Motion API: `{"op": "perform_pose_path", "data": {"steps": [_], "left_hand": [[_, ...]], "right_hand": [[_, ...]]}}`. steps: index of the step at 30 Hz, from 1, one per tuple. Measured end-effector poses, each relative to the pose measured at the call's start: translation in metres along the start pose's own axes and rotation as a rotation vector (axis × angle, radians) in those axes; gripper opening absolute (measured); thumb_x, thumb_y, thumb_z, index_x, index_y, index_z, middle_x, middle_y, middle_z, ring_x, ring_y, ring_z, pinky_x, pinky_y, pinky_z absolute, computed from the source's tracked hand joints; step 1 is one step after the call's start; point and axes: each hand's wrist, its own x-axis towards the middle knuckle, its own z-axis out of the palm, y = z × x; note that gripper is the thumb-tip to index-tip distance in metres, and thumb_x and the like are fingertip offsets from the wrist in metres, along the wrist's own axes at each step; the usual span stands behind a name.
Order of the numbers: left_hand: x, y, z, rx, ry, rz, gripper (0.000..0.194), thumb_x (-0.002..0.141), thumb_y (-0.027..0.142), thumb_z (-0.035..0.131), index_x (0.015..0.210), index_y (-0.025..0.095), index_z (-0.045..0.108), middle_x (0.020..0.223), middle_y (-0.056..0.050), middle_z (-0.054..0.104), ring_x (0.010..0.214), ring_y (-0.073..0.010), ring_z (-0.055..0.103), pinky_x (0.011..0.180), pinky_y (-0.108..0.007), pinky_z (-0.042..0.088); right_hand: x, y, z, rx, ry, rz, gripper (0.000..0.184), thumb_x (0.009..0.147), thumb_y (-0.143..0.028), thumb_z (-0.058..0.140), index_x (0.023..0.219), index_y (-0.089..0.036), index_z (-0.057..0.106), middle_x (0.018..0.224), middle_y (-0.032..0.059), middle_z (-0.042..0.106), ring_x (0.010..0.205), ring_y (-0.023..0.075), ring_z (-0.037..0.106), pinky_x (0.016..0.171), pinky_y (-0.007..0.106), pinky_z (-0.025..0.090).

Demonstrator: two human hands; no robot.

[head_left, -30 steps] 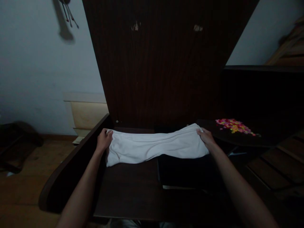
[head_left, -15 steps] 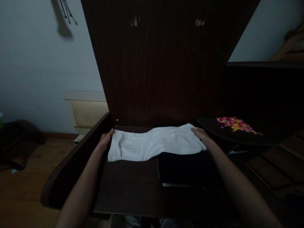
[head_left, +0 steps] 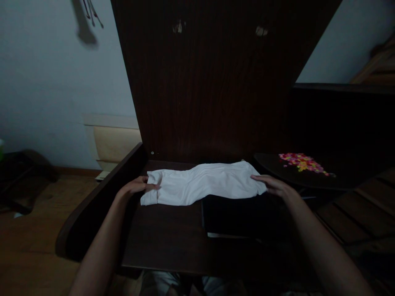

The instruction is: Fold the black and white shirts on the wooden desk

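Note:
A folded white cloth (head_left: 200, 184) lies across the dark wooden surface (head_left: 166, 238), its right part resting on a dark flat item (head_left: 243, 216). My left hand (head_left: 135, 187) lies at the cloth's left end, fingers stretched out flat on the fabric. At the cloth's right end my right hand (head_left: 274, 187) rests with its fingers extended, touching the edge. Neither hand grips the cloth.
A tall dark wooden panel (head_left: 216, 82) rises right behind the cloth. A dark round tray with small coloured pieces (head_left: 300, 162) sits at the right. A raised wooden side rail (head_left: 101, 197) borders the left. A pale board (head_left: 114, 144) leans against the wall.
The cloth has been folded narrower and laid flat. Both hands let go of its ends and now rest flat at the edges; the left hand slid onto the fabric.

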Motion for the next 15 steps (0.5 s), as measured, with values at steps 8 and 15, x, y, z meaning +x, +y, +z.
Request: {"op": "perform_pose_path", "data": {"steps": [8, 15], "left_hand": [[-0.021, -0.02, 0.006, 0.054, 0.098, 0.142, 0.057, 0.039, 0.026, 0.087, 0.092, 0.019, 0.068, 0.084, -0.006, 0.072, 0.08, -0.0268, 0.068, 0.069, -0.034, 0.054], [-0.03, -0.045, 0.01, -0.078, 0.254, 0.234, 0.071, 0.048, 0.026, 0.077, 0.113, 0.02, 0.05, 0.089, -0.003, 0.064, 0.082, -0.0223, 0.065, 0.068, -0.033, 0.052]], "right_hand": [[-0.025, 0.013, 0.008, 0.13, 0.055, -0.212, 0.029, 0.055, -0.014, 0.082, 0.077, -0.028, 0.07, 0.083, 0.0008, 0.075, 0.081, 0.0225, 0.072, 0.067, 0.029, 0.06], [-0.015, 0.016, 0.021, 0.102, 0.017, -0.291, 0.039, 0.055, -0.01, 0.082, 0.091, -0.019, 0.072, 0.087, 0.0039, 0.077, 0.078, 0.0196, 0.072, 0.069, 0.026, 0.059]]}}
